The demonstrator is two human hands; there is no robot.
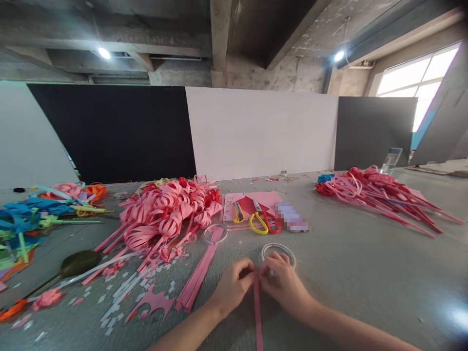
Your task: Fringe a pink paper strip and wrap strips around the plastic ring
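Observation:
My left hand (237,282) and my right hand (283,280) meet above the grey table, both with fingers pinched at the top end of a pink paper strip (257,314). The strip runs down toward the bottom edge of the view. Just behind my right hand lies a roll of clear tape (291,254). To the left of my left hand is a bundle of pink strips (199,278), with another tape roll (206,234) around its upper end. Whether anything small sits between my right fingertips is hidden.
Scissors with yellow and red handles (259,224) lie on pink paper, beside a phone (291,217). Pink paper flowers (168,214) pile up at left, above white scraps. Blue and orange paper pieces (31,214) are at far left. More pink strips (380,195) lie at right.

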